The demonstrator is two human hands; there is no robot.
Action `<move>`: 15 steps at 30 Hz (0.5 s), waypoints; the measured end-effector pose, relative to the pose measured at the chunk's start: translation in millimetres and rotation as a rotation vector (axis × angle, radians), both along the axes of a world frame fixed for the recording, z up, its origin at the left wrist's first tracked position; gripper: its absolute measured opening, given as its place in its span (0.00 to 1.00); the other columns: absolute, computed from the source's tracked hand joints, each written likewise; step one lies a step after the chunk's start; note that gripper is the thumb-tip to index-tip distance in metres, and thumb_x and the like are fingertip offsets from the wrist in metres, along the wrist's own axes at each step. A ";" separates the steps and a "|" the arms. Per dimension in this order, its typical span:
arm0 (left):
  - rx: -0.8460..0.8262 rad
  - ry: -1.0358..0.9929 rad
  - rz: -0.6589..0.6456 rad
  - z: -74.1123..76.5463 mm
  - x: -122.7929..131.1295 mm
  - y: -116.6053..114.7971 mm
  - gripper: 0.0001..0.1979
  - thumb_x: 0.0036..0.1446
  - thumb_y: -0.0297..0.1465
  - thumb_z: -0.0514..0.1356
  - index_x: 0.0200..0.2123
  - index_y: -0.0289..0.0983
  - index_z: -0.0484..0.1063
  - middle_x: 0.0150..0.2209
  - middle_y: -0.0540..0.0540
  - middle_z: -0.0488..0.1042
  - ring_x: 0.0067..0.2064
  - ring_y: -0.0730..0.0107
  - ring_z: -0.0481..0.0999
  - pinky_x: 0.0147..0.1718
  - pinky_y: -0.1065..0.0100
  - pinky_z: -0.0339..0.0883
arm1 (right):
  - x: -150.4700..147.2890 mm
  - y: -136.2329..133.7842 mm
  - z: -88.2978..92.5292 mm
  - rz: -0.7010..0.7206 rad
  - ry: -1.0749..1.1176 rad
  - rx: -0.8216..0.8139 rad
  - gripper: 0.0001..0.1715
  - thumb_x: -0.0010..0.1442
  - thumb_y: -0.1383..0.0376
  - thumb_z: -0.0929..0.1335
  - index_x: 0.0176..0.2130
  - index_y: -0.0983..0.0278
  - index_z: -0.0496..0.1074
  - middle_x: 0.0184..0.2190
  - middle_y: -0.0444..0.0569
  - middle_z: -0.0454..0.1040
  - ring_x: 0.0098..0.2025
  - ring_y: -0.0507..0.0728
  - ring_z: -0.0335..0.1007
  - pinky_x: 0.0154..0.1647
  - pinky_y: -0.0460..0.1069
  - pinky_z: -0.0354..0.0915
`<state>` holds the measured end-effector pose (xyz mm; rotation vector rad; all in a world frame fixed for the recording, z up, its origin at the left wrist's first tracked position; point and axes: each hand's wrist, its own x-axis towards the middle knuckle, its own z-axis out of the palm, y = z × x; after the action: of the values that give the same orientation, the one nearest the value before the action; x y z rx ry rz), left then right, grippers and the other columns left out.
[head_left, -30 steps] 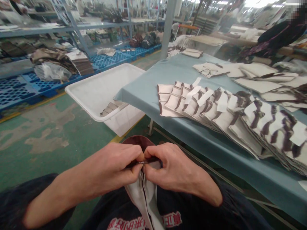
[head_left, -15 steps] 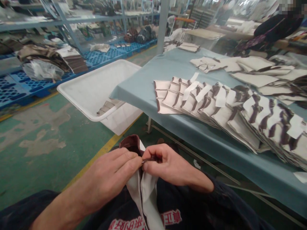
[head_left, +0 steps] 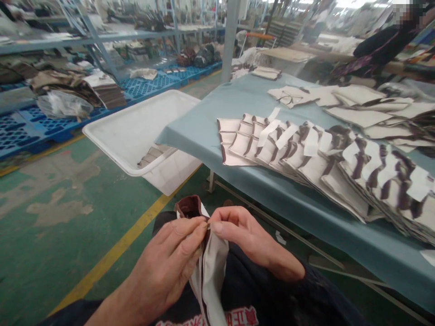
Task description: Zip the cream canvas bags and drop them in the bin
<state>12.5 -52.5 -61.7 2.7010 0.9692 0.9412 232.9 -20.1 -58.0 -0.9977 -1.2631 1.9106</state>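
Note:
A pale fabric piece with dark brown edging [head_left: 215, 262] hangs down over my lap, its brown top curling into a loop beyond my fingers. My left hand [head_left: 170, 256] is closed on its upper edge, fingers pressed together. Right against it, my right hand [head_left: 243, 233] pinches the same edge between thumb and forefinger. The fingertips of both hands nearly meet at the dark seam. What lies under the left fingers is hidden.
To the right stands a table with a blue-grey cover [head_left: 190, 127]. Overlapping pale pieces with brown edges [head_left: 306, 158] and white strips lie along it. A white bin [head_left: 112, 131] holding folded pieces stands left of the table. Blue pallets [head_left: 142, 83] and shelving are behind; a person's dark sleeve [head_left: 377, 43] shows far right.
Both hands have shifted slightly to the right with the fabric piece. The right fingers have straightened a little, and the dark edge is drawn closer between the fingertips.

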 end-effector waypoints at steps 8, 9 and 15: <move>-0.138 -0.294 -0.085 -10.6 4.9 5.3 0.17 0.71 0.18 0.57 0.58 0.37 0.72 0.49 0.42 0.83 0.53 0.64 0.82 0.63 0.60 0.74 | 7.6 -7.2 7.8 0.038 -0.122 0.266 0.28 0.66 0.44 0.73 0.30 0.63 0.70 0.25 0.39 0.63 0.28 0.50 0.54 0.28 0.46 0.55; -0.193 -0.316 -0.106 -4.9 3.8 7.9 0.16 0.71 0.18 0.58 0.55 0.39 0.73 0.45 0.46 0.83 0.50 0.66 0.83 0.61 0.63 0.74 | 9.2 -8.1 9.7 0.059 -0.128 0.310 0.25 0.68 0.47 0.72 0.31 0.63 0.71 0.25 0.40 0.64 0.28 0.50 0.55 0.27 0.46 0.55; -0.534 -0.154 -0.103 32.7 -7.9 24.5 0.11 0.75 0.24 0.55 0.45 0.42 0.76 0.34 0.55 0.79 0.35 0.74 0.78 0.36 0.74 0.67 | 13.8 -8.7 17.6 0.078 -0.303 0.658 0.11 0.71 0.64 0.69 0.35 0.63 0.78 0.29 0.43 0.75 0.30 0.51 0.67 0.35 0.47 0.62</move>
<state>4.6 -28.0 -29.1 2.1777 0.8865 0.7281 246.7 -28.8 -40.4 -0.8983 -1.9542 1.2615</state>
